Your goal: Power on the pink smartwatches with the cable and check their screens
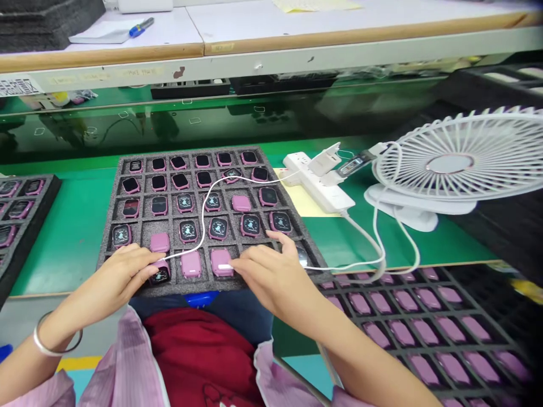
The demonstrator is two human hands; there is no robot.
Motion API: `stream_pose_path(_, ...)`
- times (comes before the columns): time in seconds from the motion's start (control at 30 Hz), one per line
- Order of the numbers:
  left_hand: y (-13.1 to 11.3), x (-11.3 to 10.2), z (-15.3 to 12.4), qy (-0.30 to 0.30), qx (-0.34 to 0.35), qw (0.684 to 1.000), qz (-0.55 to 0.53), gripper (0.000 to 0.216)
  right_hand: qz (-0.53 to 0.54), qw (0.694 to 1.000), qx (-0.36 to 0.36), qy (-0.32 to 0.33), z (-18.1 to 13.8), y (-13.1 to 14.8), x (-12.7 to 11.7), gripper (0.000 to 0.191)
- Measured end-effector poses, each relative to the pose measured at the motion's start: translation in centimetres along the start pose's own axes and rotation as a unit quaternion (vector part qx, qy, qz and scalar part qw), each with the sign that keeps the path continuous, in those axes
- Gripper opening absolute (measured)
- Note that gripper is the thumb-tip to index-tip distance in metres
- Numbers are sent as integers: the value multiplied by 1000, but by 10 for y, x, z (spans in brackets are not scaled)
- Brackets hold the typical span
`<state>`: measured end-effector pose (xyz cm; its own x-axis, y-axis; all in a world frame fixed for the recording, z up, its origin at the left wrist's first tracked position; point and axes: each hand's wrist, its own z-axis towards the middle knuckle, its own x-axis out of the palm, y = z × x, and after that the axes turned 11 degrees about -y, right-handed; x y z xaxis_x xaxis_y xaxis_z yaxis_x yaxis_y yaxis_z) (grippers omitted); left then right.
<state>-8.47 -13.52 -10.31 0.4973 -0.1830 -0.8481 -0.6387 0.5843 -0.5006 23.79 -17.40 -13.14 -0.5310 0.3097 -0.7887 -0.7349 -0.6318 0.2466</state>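
Green bench, foam tray (127,169) central. Left hand (123,274) pinches watch (160,273) at tray's near row; right hand (271,271) fingertips pinch cable plug (224,266) beside it. Steady watch, align plug squarely.

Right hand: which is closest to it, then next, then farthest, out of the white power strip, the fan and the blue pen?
From the right hand:
1. White power strip, just beyond it on the green mat.
2. Fan, far right.
3. Blue pen, on the top shelf, upper left.

Two hands work at the bench: a left hand (123,277) and a right hand (271,277). Three foam trays (297,226) of pink watch bodies (190,264) show, plus one white fan (449,164) and one power strip (318,183)
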Motion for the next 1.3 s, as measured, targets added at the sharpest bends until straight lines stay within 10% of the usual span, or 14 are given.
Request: stream_pose_path(1.3,1,-1,-4,37,-35,999,1,44,-138,989,48,-32,12,-9,19,25)
